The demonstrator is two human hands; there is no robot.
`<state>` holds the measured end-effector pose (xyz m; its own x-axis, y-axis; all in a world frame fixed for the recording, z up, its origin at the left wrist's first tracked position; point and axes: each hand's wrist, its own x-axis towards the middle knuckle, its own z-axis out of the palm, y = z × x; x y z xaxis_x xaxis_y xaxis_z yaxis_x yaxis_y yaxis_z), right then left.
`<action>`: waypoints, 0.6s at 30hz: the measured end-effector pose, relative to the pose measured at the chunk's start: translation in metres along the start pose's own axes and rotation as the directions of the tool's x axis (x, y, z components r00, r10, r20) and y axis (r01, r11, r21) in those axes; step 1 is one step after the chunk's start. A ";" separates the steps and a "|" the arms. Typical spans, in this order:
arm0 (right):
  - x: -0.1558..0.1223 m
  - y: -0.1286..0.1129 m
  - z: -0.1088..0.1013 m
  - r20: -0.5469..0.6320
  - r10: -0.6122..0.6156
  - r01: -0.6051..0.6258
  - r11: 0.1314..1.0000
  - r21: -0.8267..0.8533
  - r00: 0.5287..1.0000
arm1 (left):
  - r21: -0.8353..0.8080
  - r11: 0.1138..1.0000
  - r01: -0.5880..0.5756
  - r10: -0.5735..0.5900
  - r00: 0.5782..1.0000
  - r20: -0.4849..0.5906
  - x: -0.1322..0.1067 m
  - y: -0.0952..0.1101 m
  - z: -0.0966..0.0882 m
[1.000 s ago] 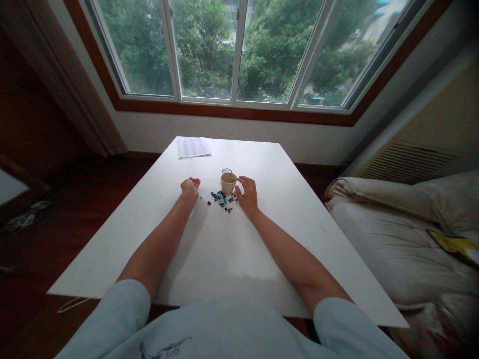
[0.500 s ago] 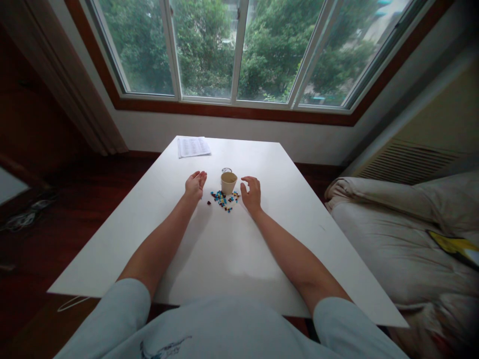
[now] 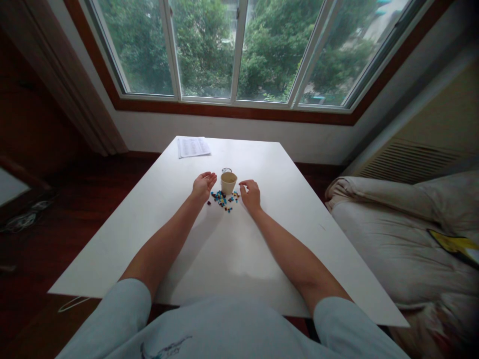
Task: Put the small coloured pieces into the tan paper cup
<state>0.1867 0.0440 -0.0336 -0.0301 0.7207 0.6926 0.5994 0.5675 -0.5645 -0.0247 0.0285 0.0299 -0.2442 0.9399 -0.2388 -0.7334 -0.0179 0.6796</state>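
A beige cup (image 3: 228,183) stands upright on the white table (image 3: 224,249). In front of it lies a loose scatter of small blue, yellow and dark red pieces (image 3: 223,199), too small to name exactly. To the left of the cup is my left hand (image 3: 204,185), palm turned up and fingers stretched toward the cup, with nothing visible on it. My right hand (image 3: 250,194) is just right of the cup, fingers curled and thumb brought close to the index finger. Whatever is between those fingertips is too small to make out.
A small round clear-looking thing with a dark rim (image 3: 226,170) sits behind the cup. Printed papers (image 3: 194,147) lie at the table's far left corner. A pale padded sofa (image 3: 374,239) flanks the table on the right, and a window (image 3: 239,55) is beyond it.
My left hand has moved right, closer to the cup. The fingers of my right hand have drawn together; the cup stays in place.
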 end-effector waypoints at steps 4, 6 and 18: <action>0.000 -0.001 0.000 0.006 0.007 -0.007 1.000 -0.002 1.000 | 0.000 1.000 -0.010 0.010 0.992 0.129 -0.003 0.000 0.006; 0.000 -0.002 -0.001 0.014 0.008 -0.008 1.000 0.001 1.000 | 0.001 1.000 0.000 -0.001 0.987 0.163 -0.005 -0.001 0.010; 0.002 -0.010 -0.002 0.038 0.024 -0.024 1.000 -0.001 0.999 | 0.251 0.968 -0.005 -0.072 0.953 0.294 -0.025 -0.009 0.022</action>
<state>0.1826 0.0394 -0.0255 -0.0458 0.7487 0.6613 0.6004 0.5497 -0.5808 0.0018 0.0127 0.0445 0.0069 0.9974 -0.0722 -0.5494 0.0641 0.8331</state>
